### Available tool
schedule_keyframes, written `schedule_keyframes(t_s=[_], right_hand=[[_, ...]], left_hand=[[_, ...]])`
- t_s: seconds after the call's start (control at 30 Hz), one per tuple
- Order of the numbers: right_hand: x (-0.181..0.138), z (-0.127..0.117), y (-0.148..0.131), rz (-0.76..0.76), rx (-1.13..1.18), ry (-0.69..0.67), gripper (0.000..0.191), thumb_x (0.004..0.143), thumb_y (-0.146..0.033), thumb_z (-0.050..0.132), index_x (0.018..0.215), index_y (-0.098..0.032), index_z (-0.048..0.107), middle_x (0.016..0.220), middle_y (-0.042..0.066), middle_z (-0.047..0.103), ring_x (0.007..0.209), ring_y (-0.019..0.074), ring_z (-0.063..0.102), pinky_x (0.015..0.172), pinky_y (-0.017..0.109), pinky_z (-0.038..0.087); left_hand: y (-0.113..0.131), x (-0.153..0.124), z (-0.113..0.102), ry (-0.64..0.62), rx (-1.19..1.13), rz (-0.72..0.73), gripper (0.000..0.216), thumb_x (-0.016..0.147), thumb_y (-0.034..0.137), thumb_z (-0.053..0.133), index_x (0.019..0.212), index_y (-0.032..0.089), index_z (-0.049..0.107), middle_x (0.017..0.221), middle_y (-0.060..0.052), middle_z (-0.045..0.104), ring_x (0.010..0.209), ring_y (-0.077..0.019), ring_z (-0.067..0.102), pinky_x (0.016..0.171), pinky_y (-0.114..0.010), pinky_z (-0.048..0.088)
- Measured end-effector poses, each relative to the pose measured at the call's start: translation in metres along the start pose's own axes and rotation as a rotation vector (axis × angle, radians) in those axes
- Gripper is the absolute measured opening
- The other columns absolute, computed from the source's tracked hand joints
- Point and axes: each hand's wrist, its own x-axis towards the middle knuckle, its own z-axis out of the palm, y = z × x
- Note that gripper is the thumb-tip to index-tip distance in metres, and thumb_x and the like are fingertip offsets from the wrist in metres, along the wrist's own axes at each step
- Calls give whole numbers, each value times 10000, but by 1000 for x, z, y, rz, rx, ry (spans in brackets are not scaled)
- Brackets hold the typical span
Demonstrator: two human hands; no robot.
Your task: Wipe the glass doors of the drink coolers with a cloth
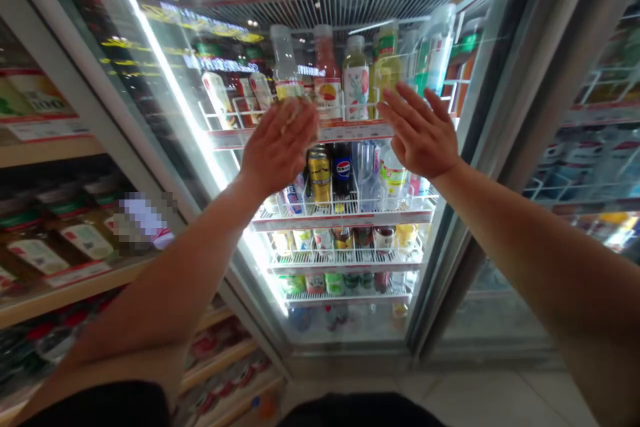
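Observation:
Both my hands are raised in front of a lit drinks fridge, with reflections showing on its glass. My left hand [281, 145] is held flat and empty, its fingers stretched out and somewhat blurred. Behind it stand a clear bottle [285, 57] and a bottle of reddish drink [327, 70]. My right hand [423, 133] is also empty, fingers extended and a little apart. Nearest to it are a yellow-green bottle [387, 70] and a teal-labelled bottle [436, 53]. Whether either hand touches the glass, I cannot tell.
Lower in the fridge are a gold can [319, 177] and a dark cola bottle [343, 170]. Wooden shelves with several jars [83, 233] stand at the left. A metal door frame [505, 107] runs down the right, with pale floor tiles [480, 400] below.

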Motion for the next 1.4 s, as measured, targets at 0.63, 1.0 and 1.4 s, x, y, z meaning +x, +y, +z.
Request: schedule_keyframes(t_s=[0.63,1.0,1.4], right_hand=[[2,-6,-5,46,40,-44,632,984,-210,362,1595,-341,270,1630,-26,385,1537,274,292,1269,603,200],[-1,-2,-1,-13,-9,8,671,984,-199,400,1608,-353,206,1627,-22,387,1526,266,318,1264,569,233],[-2,-1,-3,-3,75,37,617,996,-218,379,1591,-351,282,1617,-25,410,1521,275,331,1262,576,235]], left_hand=[[-11,0,5,204,58,-257,599,1050,329,309,1603,139,178,1706,-50,121,1579,-277,35,1303,-581,63],[-25,5,-5,232,134,-306,623,1032,287,332,1617,179,148,1703,-38,142,1579,-247,64,1306,-550,105],[-22,-14,-6,180,162,-250,685,1018,272,352,1638,254,61,1689,-77,192,1578,-253,100,1290,-542,165]])
